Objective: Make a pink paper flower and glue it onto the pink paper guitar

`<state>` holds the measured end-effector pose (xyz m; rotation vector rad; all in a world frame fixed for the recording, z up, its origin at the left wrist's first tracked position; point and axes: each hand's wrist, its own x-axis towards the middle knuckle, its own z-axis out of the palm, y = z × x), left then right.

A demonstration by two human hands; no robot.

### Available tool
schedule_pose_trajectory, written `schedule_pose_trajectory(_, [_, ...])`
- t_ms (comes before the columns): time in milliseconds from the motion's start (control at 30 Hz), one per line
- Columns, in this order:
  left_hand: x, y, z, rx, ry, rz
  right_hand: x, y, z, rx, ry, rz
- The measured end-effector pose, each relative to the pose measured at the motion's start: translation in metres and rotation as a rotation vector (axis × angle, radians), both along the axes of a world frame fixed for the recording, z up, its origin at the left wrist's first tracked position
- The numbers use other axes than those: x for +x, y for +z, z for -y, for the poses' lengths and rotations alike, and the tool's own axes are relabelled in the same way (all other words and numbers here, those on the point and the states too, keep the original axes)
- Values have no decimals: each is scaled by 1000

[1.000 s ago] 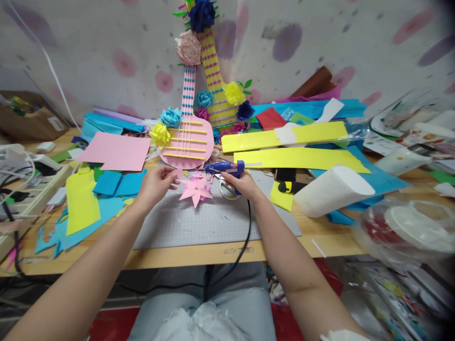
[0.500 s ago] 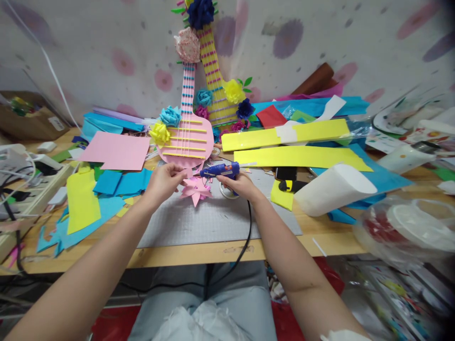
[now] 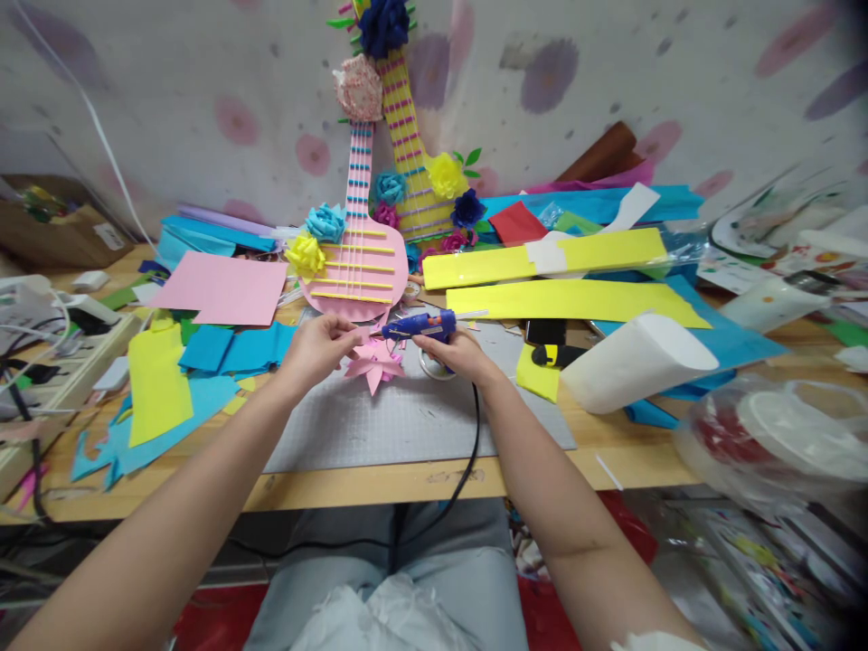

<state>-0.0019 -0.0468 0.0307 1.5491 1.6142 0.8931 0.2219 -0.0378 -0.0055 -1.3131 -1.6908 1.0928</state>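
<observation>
My right hand (image 3: 459,351) is wrapped round a blue glue gun (image 3: 420,325) whose nozzle points left. Its black cord (image 3: 467,452) runs down off the table edge. My left hand (image 3: 316,348) pinches a small pink piece at the nozzle, right above a pink spiky paper flower (image 3: 374,364). The flower lies on a grey cutting mat (image 3: 413,420). Just behind both hands lies a pink paper guitar (image 3: 358,262) with yellow strips and paper flowers on it.
A yellow guitar (image 3: 410,145) leans on the wall. Pink paper (image 3: 221,289), blue and yellow sheets (image 3: 157,380) lie at the left, long yellow strips (image 3: 570,298) and a white roll (image 3: 634,362) at the right. A power strip (image 3: 41,362) lies far left, clear plastic containers (image 3: 779,443) far right.
My right hand swung the glue gun's nozzle left and a little down toward my left hand. My left hand moved right to meet it over the pink flower.
</observation>
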Motion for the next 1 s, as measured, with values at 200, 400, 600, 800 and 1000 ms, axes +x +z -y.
schedule_pose_trajectory(200, [1,-1,1,-28,-32,-48,0,0,0,11,-4,-19])
schedule_pose_trajectory(400, [3,1,2,-32,-56,-39,1,1,1,37,-32,27])
schedule_pose_trajectory(600, [-3,-3,-1,36,-96,46,4,-2,-3,92,-86,-9])
schedule_pose_trajectory(800, [-6,1,-6,34,-109,213,6,-2,-6,73,-170,-55])
schedule_pose_trajectory(1000, [-9,8,-20,59,-187,72,9,-6,-10,63,-241,-159])
